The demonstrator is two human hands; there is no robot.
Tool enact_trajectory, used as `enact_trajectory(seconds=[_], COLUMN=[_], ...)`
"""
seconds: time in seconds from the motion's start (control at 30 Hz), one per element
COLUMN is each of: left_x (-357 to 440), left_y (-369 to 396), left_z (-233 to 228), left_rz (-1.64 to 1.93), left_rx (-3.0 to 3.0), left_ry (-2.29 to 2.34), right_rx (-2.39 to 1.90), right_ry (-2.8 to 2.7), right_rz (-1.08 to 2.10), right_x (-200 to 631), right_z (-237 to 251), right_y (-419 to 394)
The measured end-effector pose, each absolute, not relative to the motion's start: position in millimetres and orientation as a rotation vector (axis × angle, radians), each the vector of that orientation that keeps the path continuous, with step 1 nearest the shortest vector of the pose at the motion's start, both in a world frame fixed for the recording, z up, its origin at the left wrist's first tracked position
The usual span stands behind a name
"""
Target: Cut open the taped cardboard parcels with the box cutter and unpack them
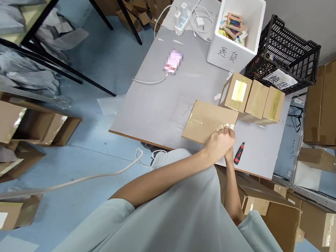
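Note:
A flat brown cardboard box (208, 121) lies near the table's front edge, with crinkled clear tape shining at its right end. Over that end my left hand (219, 144) is closed in a fist, and what its fingers grip is hidden. My right hand (229, 154) is pressed close against the left at the box's right side; its fingers are mostly covered. Just right of the hands lies a red and black utility knife (239, 153). Behind the box stand several smaller taped cartons, the nearest a box with a pale label (237, 91).
At the table's (154, 112) back are a white foam bin (232, 60) of small colourful items and a black crate (284, 54). A phone (173, 62) with a cable and a power strip (182, 20) lie left. Cartons (276, 219) stand below right; a pale cable (86, 179) crosses at left.

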State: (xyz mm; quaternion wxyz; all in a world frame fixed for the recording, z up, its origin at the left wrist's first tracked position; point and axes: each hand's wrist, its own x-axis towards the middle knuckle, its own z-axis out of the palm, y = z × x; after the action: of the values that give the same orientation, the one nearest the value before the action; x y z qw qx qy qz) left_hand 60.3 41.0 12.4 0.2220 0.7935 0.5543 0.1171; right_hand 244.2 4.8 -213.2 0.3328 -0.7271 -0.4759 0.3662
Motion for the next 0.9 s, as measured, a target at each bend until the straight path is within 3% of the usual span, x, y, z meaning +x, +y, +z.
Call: enact_trajectory(seconds=[0.2,0.37,0.7,0.9], left_x=[-10,-85,-176,-218], left_y=[49,51,84,92], left_z=[0,-22,-127,-166], left_rz=[0.607,0.952,0.913,1.06], left_rx=[1.983,1.624,1.177,0.957], left_ry=[1.634,1.892,2.205,2.298], right_rx=[-2.039,-1.857,-1.843,-1.526], right_ry=[-1.03,-1.054,-1.523,-1.658], right_rz=[0.999,1.164,1.196,1.272], right_x=[233,206,129,73], right_z=[-211,-199,-138,-83], right_y=[3,13,35,16])
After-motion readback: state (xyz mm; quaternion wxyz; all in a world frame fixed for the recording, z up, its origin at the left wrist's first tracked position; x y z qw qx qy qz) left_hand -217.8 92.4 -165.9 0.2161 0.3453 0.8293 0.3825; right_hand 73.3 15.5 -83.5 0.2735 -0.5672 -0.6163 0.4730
